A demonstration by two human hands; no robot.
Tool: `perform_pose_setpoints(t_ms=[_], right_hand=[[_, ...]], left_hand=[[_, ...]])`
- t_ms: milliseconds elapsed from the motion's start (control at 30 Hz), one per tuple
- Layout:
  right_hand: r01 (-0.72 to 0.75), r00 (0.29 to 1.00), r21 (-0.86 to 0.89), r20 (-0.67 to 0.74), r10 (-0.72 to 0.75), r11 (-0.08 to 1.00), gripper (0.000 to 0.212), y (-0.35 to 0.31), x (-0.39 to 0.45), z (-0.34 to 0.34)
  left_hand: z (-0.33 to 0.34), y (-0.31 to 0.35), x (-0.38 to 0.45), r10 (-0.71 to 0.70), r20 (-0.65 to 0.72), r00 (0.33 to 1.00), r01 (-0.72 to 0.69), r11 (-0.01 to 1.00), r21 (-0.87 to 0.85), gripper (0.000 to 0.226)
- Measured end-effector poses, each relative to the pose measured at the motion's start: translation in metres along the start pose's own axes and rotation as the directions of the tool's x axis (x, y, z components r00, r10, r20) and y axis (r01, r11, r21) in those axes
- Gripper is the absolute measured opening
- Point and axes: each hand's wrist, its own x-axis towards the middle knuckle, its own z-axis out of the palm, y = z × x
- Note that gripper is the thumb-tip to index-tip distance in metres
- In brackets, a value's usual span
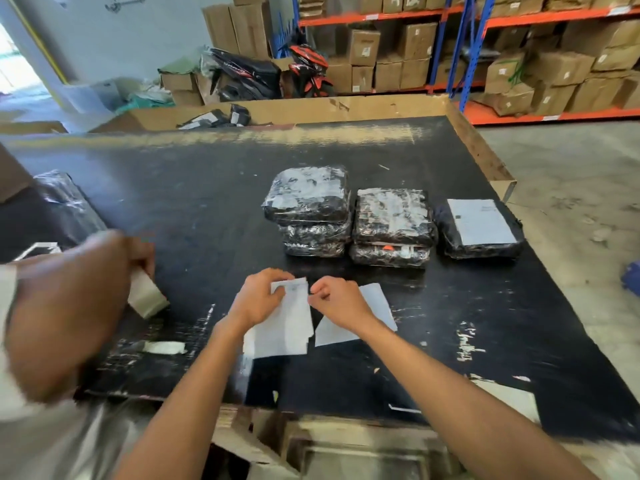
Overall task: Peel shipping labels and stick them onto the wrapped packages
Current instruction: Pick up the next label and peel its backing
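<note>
My left hand [258,297] holds a stack of white shipping labels [284,327] just above the black table. My right hand [337,299] pinches the top right corner of the front label. Another white sheet [377,306] lies under my right wrist. Beyond my hands stand two stacks of black wrapped packages, the left stack [310,209] and the middle stack [393,226]. To their right lies a single package [479,230] with a white label [479,221] stuck on its top.
Another person's arm [69,306] reaches in at the left, holding a roll of tape [145,296]. A further wrapped package [65,202] lies at the far left. The table [207,202] ends at a cardboard bin [311,110] behind. Shelves of boxes [519,64] fill the back.
</note>
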Motion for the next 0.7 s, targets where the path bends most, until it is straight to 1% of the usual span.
perform_pose_setpoints(t_ms=[33, 100, 133, 167, 233, 300, 333, 467, 533, 600, 700], right_hand=[[-0.034, 0.999, -0.02, -0.003, 0.034, 0.999, 0.024, -0.006, 0.005, 0.01], [-0.117, 0.993, -0.05, -0.034, 0.116, 0.992, 0.042, -0.009, 0.014, 0.022], [-0.16, 0.986, -0.07, -0.049, 0.157, 0.985, 0.048, -0.009, 0.017, 0.029], [-0.193, 0.98, -0.076, -0.064, 0.189, 0.978, 0.05, -0.007, 0.019, 0.033], [-0.242, 0.969, -0.068, -0.072, 0.238, 0.968, 0.041, -0.007, 0.023, 0.037], [-0.287, 0.956, -0.018, -0.07, 0.285, 0.958, 0.025, -0.007, 0.026, 0.033], [-0.296, 0.953, 0.012, -0.07, 0.296, 0.955, 0.022, -0.007, 0.026, 0.032], [-0.298, 0.951, 0.104, -0.051, 0.305, 0.949, 0.024, -0.003, 0.026, 0.03], [-0.292, 0.953, 0.185, -0.024, 0.301, 0.938, 0.025, -0.001, 0.026, 0.028], [-0.321, 0.943, 0.307, 0.012, 0.334, 0.896, 0.023, 0.001, 0.026, 0.019], [-0.339, 0.933, 0.453, 0.048, 0.357, 0.824, 0.018, 0.007, 0.024, -0.002]], left_hand=[[-0.002, -0.012, -0.004, -0.044, 0.022, 0.999, 0.044, 0.999, -0.001, 0.037], [0.005, -0.025, -0.011, -0.123, 0.108, 0.986, 0.121, 0.992, 0.027, 0.048], [0.011, -0.03, -0.016, -0.15, 0.143, 0.978, 0.143, 0.988, 0.06, 0.051], [0.018, -0.032, -0.02, -0.164, 0.149, 0.975, 0.151, 0.984, 0.095, 0.053], [0.029, -0.035, -0.027, -0.157, 0.099, 0.983, 0.141, 0.978, 0.157, 0.055], [0.034, -0.034, -0.031, -0.136, 0.064, 0.989, 0.12, 0.971, 0.208, 0.059], [0.035, -0.035, -0.032, -0.134, 0.061, 0.989, 0.118, 0.969, 0.217, 0.061], [0.037, -0.037, -0.033, -0.145, 0.055, 0.988, 0.131, 0.97, 0.205, 0.061], [0.036, -0.037, -0.032, -0.143, 0.052, 0.988, 0.131, 0.974, 0.186, 0.06], [0.037, -0.037, -0.033, -0.137, 0.052, 0.989, 0.125, 0.974, 0.191, 0.06], [0.037, -0.037, -0.03, -0.139, 0.078, 0.987, 0.113, 0.957, 0.266, 0.059]])
